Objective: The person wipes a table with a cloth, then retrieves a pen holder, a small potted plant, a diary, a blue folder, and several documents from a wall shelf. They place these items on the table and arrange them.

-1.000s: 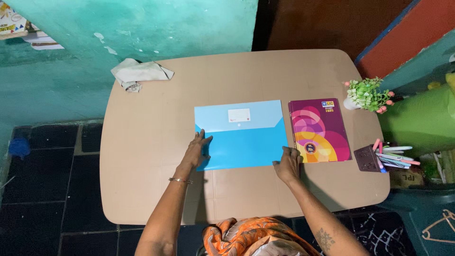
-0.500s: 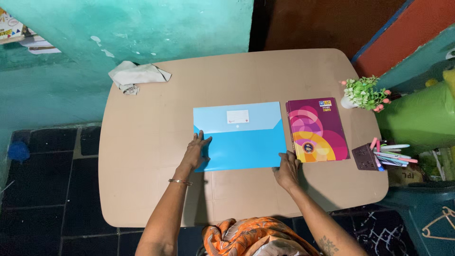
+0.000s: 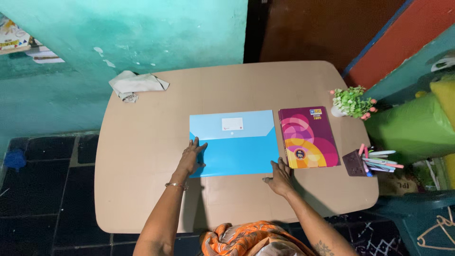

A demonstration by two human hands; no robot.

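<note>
Barely shifted since a second ago: flat blue plastic document folder (image 3: pixel 233 143) with a lighter flap and small white label in the same spot at the middle of the rounded beige tabletop (image 3: pixel 142 189), both hands at its near corners as before. Left hand (image 3: pixel 191 159) laid palm down on the folder's near left corner, fingers (image 3: pixel 199 147) spread and stretched flat, pointing away from the body, wrist straight, forearm rising from the near table edge, thin metal bangle (image 3: pixel 176 185) around the wrist. Open and flat, pressing rather than gripping, nothing clasped. Right hand (image 3: pixel 279 178) resting at the folder's near right corner, fingertips (image 3: pixel 276 164) touching its lower edge, palm on the bare tabletop just below, forearm angled in from the lower right. Also open, fingers loosely extended, nothing enclosed.

Just right of the folder, nearly touching its edge, a magenta diary with orange and yellow circle patterns (image 3: pixel 308 137), lying flat and closed. Further right, near the table's edge, a small white pot of green leaves and pink buds (image 3: pixel 350 102). Nearer the front right corner, a dark purple holder tipped on its side with pastel pens spilling out (image 3: pixel 372 161). At the far left corner, well apart from the hands, a crumpled pale cloth (image 3: pixel 135 85). Behind the table, a turquoise painted wall (image 3: pixel 142 33); beneath it, dark tiled floor (image 3: pixel 42 199).
</note>
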